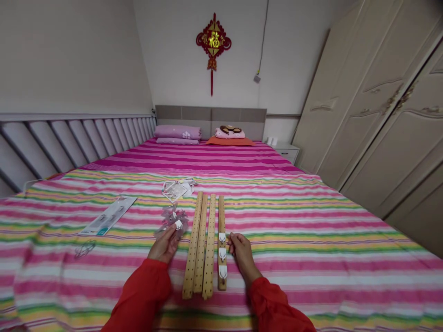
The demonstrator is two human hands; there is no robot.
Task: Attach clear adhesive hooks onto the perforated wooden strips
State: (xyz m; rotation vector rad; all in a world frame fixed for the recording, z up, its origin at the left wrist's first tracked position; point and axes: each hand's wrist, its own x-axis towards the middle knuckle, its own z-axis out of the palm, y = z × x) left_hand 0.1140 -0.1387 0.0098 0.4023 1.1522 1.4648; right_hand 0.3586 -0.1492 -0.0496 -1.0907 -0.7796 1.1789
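Note:
My left hand (164, 244) pinches a white hook (178, 224) between thumb and fingers, over a small pile of clear plastic pieces (169, 214). My right hand (242, 252) is closed, thumb and fingertips together, just right of a narrow wooden strip (221, 212); anything between those fingertips is too small to make out. Along the strip's near half sit three white hooks (222, 254) in a row. To its left lie three wooden strips with rows of holes (210, 249), side by side and lengthwise away from me.
On the striped bedsheet (294, 221) lie a clear hook package (109, 216) at left, a thin crumpled bit (85, 249) nearer me, and more packaging (178, 189) beyond the strips. Folded bedding (178, 132) rests by the headboard; a slatted rail (79, 143) runs along the left.

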